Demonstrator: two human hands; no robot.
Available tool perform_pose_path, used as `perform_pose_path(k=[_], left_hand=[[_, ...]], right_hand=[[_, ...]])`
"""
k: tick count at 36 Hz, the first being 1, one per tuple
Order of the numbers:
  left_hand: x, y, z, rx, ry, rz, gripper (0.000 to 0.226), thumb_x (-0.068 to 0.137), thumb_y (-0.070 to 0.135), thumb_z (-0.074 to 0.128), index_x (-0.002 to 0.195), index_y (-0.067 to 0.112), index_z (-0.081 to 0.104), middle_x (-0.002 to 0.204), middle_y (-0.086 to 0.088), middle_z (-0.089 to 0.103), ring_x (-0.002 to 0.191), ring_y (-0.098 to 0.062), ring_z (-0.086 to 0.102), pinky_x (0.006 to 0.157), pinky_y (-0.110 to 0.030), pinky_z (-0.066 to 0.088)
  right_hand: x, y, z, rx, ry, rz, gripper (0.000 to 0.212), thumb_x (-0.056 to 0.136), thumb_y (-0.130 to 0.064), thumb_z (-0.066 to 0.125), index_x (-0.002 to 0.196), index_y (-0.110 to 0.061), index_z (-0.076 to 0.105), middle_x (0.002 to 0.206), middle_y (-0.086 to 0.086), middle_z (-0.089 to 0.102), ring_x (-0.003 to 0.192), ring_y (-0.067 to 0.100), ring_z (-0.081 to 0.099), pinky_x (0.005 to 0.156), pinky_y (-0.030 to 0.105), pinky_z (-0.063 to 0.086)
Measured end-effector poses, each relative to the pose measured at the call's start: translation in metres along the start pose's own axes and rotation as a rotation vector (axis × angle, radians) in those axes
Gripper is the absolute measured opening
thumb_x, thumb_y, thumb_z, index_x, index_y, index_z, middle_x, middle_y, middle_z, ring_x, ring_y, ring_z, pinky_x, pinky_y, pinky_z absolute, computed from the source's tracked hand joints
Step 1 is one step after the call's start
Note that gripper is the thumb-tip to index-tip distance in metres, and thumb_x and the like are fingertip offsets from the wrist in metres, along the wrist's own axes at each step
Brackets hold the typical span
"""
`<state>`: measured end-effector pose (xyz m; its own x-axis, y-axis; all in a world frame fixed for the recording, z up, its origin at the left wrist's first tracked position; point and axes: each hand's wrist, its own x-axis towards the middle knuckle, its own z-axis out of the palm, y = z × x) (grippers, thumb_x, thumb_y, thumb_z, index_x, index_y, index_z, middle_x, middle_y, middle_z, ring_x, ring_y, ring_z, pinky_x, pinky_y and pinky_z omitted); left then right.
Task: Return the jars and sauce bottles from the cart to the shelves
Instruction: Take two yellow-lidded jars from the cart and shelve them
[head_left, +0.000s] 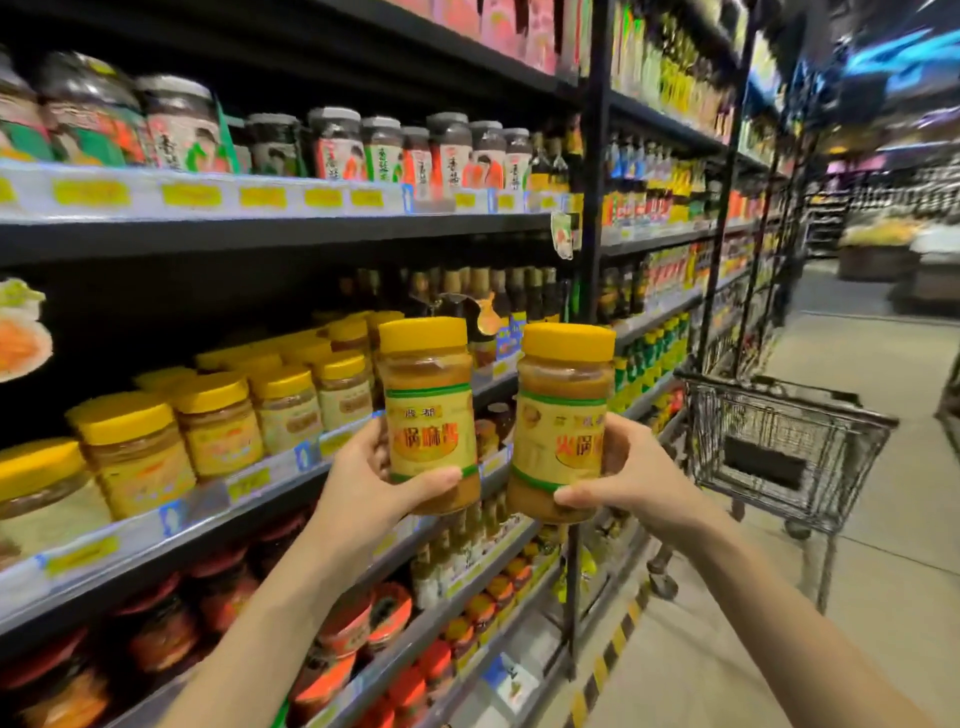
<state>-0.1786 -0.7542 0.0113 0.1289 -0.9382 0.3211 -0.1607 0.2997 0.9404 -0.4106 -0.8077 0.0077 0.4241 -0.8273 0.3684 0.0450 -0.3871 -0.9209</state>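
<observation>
I hold two matching jars of tan sauce with yellow lids and yellow labels, both upright at chest height in front of the shelves. My left hand (371, 480) grips the left jar (428, 410) around its lower half. My right hand (626, 470) grips the right jar (563, 415) the same way. The two jars are side by side with a small gap between them. Just left of them, the middle shelf (208, 512) carries rows of the same yellow-lidded jars (218, 423). The black wire cart (779, 441) stands in the aisle to my right.
The upper shelf holds dark jars with red and green labels (337, 143). Red-lidded jars (166, 634) fill the lower shelf. Dark sauce bottles (498, 291) stand behind the held jars. A black upright post (592, 208) divides the shelving. The tiled aisle floor (857, 364) runs ahead on the right.
</observation>
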Motion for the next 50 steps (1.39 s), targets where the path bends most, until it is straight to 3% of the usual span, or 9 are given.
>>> perform_pose_path(k=[5, 7, 12, 16, 21, 27, 31, 38, 50], left_hand=[[0.054, -0.018, 0.025, 0.007, 0.050, -0.036, 0.076, 0.049, 0.023, 0.079, 0.121, 0.020, 0.053, 0.111, 0.006, 0.067, 0.099, -0.007, 0.065, 0.074, -0.020, 0.055], [0.075, -0.027, 0.037, 0.020, 0.084, -0.044, 0.075, 0.049, 0.025, 0.079, 0.119, 0.023, 0.052, 0.110, 0.009, 0.067, 0.099, -0.006, 0.065, 0.077, -0.022, 0.052], [0.125, -0.052, 0.065, 0.026, 0.198, -0.059, 0.072, 0.048, 0.025, 0.080, 0.114, 0.028, 0.053, 0.106, 0.012, 0.067, 0.092, 0.000, 0.067, 0.067, -0.014, 0.054], [0.159, -0.067, 0.079, 0.022, 0.294, -0.073, 0.058, 0.057, 0.010, 0.082, 0.104, 0.031, 0.055, 0.099, 0.013, 0.068, 0.082, 0.008, 0.067, 0.062, -0.008, 0.051], [0.190, -0.076, 0.081, 0.050, 0.420, -0.085, 0.062, 0.063, 0.004, 0.080, 0.118, 0.016, 0.054, 0.104, 0.006, 0.068, 0.082, 0.003, 0.068, 0.061, -0.010, 0.052], [0.223, -0.083, 0.068, 0.090, 0.512, -0.061, 0.066, 0.066, 0.002, 0.079, 0.125, 0.010, 0.049, 0.110, 0.000, 0.067, 0.093, -0.005, 0.065, 0.064, -0.011, 0.053], [0.244, -0.089, 0.053, 0.123, 0.542, -0.047, 0.071, 0.064, 0.005, 0.080, 0.127, 0.007, 0.047, 0.116, -0.007, 0.066, 0.101, -0.015, 0.066, 0.073, -0.019, 0.057], [0.277, -0.102, 0.031, 0.213, 0.531, -0.065, 0.077, 0.064, 0.005, 0.081, 0.130, 0.007, 0.040, 0.115, -0.005, 0.063, 0.098, -0.011, 0.064, 0.076, -0.020, 0.052], [0.304, -0.129, 0.015, 0.297, 0.381, -0.271, 0.070, 0.069, 0.017, 0.081, 0.124, 0.010, 0.038, 0.117, -0.004, 0.060, 0.107, -0.017, 0.060, 0.096, -0.037, 0.049]], right_hand=[[0.055, 0.031, -0.038, -0.006, -0.035, -0.003, 0.072, 0.039, -0.026, 0.091, 0.105, -0.023, 0.063, 0.103, -0.002, 0.073, 0.098, 0.017, 0.069, 0.076, 0.025, 0.055], [0.079, 0.045, -0.054, -0.019, -0.052, -0.004, 0.068, 0.042, -0.022, 0.087, 0.105, -0.023, 0.062, 0.103, -0.002, 0.073, 0.098, 0.016, 0.069, 0.076, 0.025, 0.055], [0.139, 0.077, -0.093, -0.034, -0.138, -0.010, 0.060, 0.054, -0.005, 0.082, 0.107, -0.023, 0.061, 0.102, -0.005, 0.073, 0.098, 0.014, 0.069, 0.075, 0.023, 0.055], [0.184, 0.089, -0.115, -0.042, -0.225, -0.013, 0.059, 0.055, -0.004, 0.081, 0.107, -0.022, 0.061, 0.100, -0.008, 0.074, 0.094, 0.010, 0.070, 0.072, 0.019, 0.054], [0.229, 0.106, -0.127, -0.012, -0.288, -0.004, 0.059, 0.051, -0.005, 0.086, 0.101, -0.024, 0.061, 0.095, -0.005, 0.074, 0.090, 0.008, 0.070, 0.069, 0.019, 0.055], [0.263, 0.123, -0.124, 0.020, -0.336, -0.008, 0.065, 0.043, -0.021, 0.087, 0.102, -0.026, 0.061, 0.097, -0.013, 0.074, 0.094, 0.007, 0.069, 0.072, 0.020, 0.055], [0.275, 0.131, -0.122, 0.044, -0.363, -0.009, 0.071, 0.041, -0.024, 0.087, 0.107, -0.024, 0.062, 0.107, -0.002, 0.072, 0.102, 0.014, 0.067, 0.081, 0.030, 0.056], [0.291, 0.132, -0.123, 0.040, -0.405, -0.035, 0.062, 0.056, 0.008, 0.082, 0.109, -0.015, 0.060, 0.101, -0.005, 0.072, 0.093, 0.008, 0.070, 0.070, 0.020, 0.055], [0.303, 0.140, -0.123, 0.107, -0.423, -0.023, 0.067, 0.053, 0.001, 0.083, 0.113, -0.012, 0.058, 0.106, -0.001, 0.072, 0.095, 0.014, 0.070, 0.072, 0.022, 0.056]])
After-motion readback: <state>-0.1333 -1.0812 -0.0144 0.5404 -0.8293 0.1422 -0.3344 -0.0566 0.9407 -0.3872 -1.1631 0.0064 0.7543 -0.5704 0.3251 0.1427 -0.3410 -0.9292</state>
